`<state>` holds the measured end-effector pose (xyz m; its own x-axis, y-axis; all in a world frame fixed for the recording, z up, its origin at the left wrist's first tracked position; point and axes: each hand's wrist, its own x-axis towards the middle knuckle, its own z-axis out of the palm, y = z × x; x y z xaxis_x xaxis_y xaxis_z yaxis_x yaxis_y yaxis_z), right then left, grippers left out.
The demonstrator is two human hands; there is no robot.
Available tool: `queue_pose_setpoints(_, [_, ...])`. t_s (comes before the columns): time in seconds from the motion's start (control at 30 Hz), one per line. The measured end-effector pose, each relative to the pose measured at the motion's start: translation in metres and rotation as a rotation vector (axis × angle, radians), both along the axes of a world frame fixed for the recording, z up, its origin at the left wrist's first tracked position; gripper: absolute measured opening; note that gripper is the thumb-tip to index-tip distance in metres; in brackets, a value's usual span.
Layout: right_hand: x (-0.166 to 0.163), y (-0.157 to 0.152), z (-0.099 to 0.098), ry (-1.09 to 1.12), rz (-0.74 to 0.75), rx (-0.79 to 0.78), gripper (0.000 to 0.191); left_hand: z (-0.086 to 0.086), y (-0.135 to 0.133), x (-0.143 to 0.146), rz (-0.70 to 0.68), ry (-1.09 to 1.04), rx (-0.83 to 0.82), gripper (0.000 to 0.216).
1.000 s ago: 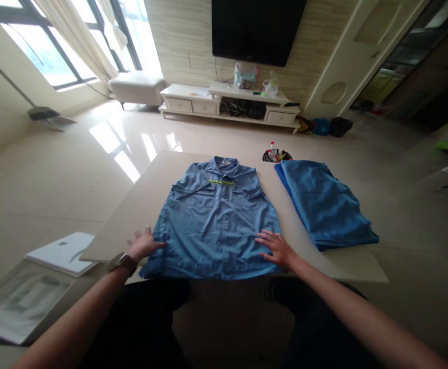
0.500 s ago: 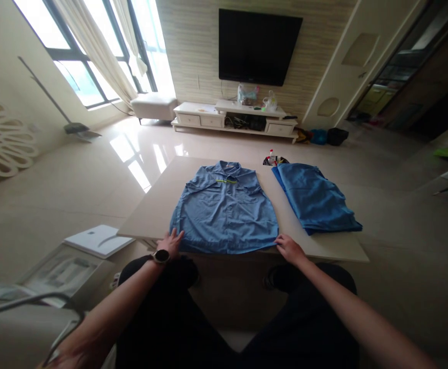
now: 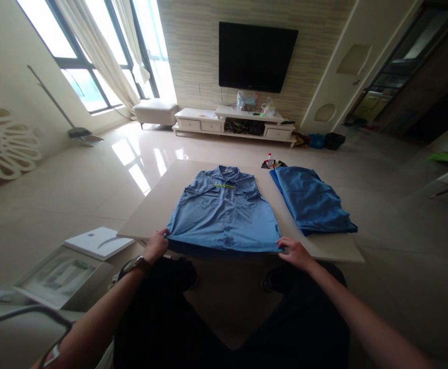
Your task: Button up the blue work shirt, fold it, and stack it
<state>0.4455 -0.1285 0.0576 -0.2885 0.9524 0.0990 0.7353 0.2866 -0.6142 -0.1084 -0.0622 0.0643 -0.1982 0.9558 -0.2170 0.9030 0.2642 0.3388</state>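
A blue work shirt [image 3: 224, 215] with a yellow-green stripe near the collar lies front up on a low beige table [image 3: 155, 210], its sleeves folded under. My left hand [image 3: 157, 245] pinches the shirt's near left hem corner. My right hand [image 3: 293, 251] pinches the near right hem corner. The near hem is lifted a little off the table edge between both hands. A watch sits on my left wrist.
A second folded blue garment [image 3: 312, 200] lies on the table's right side, with a small dark bowl [image 3: 270, 164] behind it. White boards [image 3: 95, 241] lie on the floor to the left. A TV stand [image 3: 239, 123] and a wall TV are across the glossy floor.
Both hands slid from flat on the shirt's lower sides down to the hem corners and closed on them. The near hem has lifted off the table. My head has pulled back.
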Motion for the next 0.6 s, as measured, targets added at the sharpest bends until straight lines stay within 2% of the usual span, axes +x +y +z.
queue_pose_setpoints(0.07, [-0.001, -0.016, 0.009, -0.025, 0.079, -0.01, 0.02, 0.012, -0.009, -0.007, -0.002, -0.1, 0.032, 0.045])
queue_pose_setpoints(0.17, [-0.002, -0.038, 0.024, -0.025, 0.091, -0.006, 0.032, 0.031, -0.029, -0.014, 0.028, -0.267, 0.091, 0.04])
queue_pose_setpoints(0.3, [0.006, -0.06, 0.05, 0.044, 0.024, 0.027, 0.028, 0.054, -0.061, -0.016, 0.13, -0.6, 0.166, 0.033])
queue_pose_setpoints(0.4, [0.015, -0.072, 0.07, 0.059, 0.021, -0.04, 0.024, 0.067, -0.081, -0.015, 0.188, -0.85, 0.157, 0.035])
queue_pose_setpoints(0.47, [0.018, -0.079, 0.083, 0.045, 0.048, -0.101, 0.024, 0.073, -0.091, -0.016, 0.223, -0.917, 0.131, 0.034])
queue_pose_setpoints(0.6, [0.019, -0.088, 0.107, 0.022, 0.105, -0.222, 0.021, 0.081, -0.102, -0.022, 0.253, -0.913, 0.005, 0.027])
